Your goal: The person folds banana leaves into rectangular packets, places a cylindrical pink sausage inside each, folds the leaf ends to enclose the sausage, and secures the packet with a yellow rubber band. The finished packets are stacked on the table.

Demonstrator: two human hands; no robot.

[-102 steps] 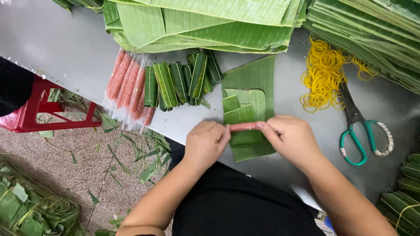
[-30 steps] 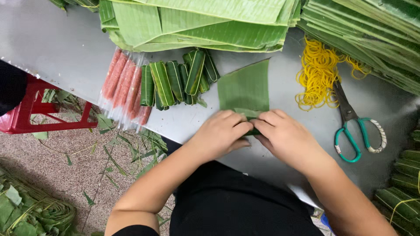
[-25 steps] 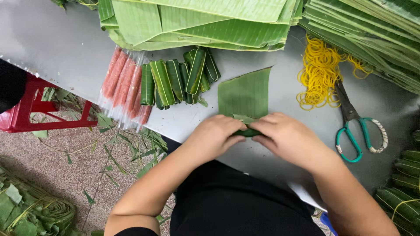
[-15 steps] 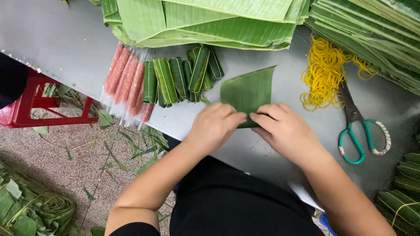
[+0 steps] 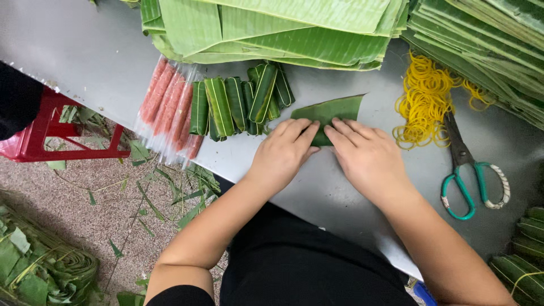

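Both the left hand point(image 5: 281, 152) and the right hand point(image 5: 368, 157) press flat, fingers together, on the banana leaf piece point(image 5: 330, 110) lying on the grey tabletop point(image 5: 85, 62) (the grip is a closed press, not a pinch), probably so the roll stays tight, just beside the finished green rolls point(image 5: 238, 101).

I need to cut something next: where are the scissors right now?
In the head view, the green-handled scissors lie on the grey table, to the right of the right hand, just below the pile of yellow rubber bands.
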